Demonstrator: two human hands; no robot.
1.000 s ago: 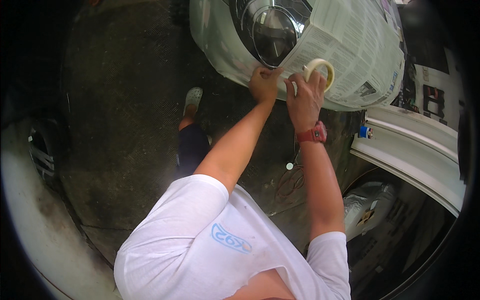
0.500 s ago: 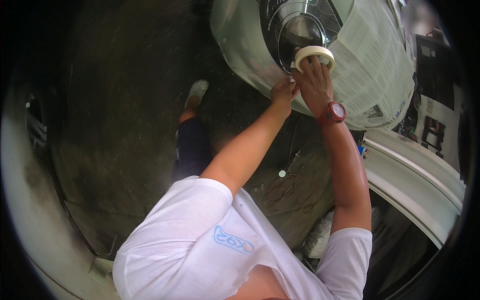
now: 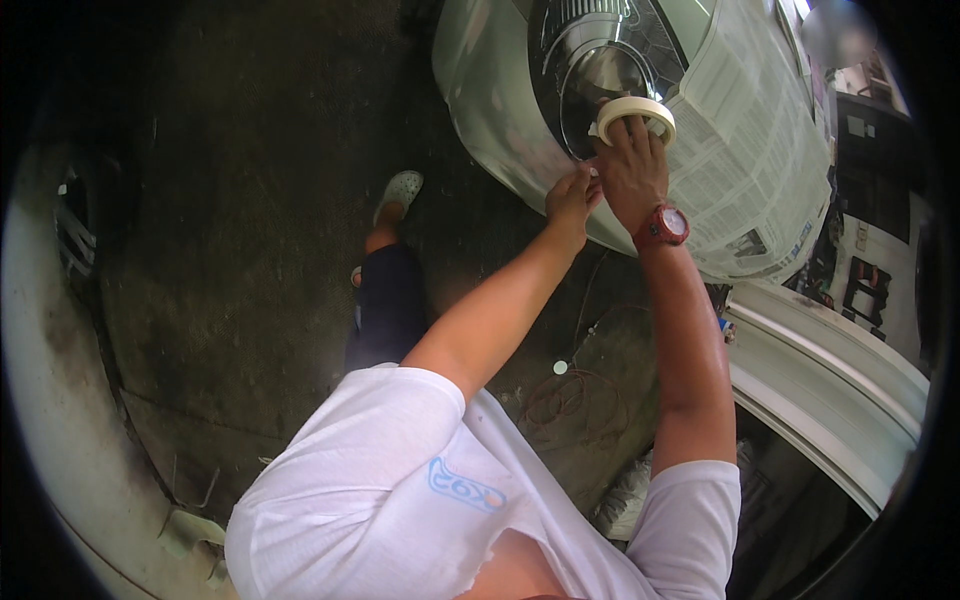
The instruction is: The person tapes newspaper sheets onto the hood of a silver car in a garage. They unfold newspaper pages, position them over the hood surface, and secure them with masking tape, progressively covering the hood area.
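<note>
A cream roll of masking tape (image 3: 641, 104) hangs around the fingers of my right hand (image 3: 632, 178), which are hooked through its ring. The roll is in front of the lower end of a dark, glossy car headlight (image 3: 600, 75). Close beside it, my left hand (image 3: 570, 197) is closed in a pinch at the headlight's lower corner. A small pale bit shows at its fingertips, too small to name. Sheets of newspaper (image 3: 745, 150) cover the car body right of the headlight. On the left, the pale green bumper (image 3: 490, 110) is bare.
A white panel with long ridges (image 3: 830, 365) lies right of my right arm. Thin reddish cord (image 3: 575, 400) is coiled on the dark floor (image 3: 250, 260) below my hands. At the far left curves another pale car body (image 3: 45, 400). Dark parts (image 3: 870, 280) lie at the right.
The view has shifted slightly, so the car sits a little lower and to the right. My hands stay close together by the headlight's lower corner, and the tape roll remains on my right fingers.
</note>
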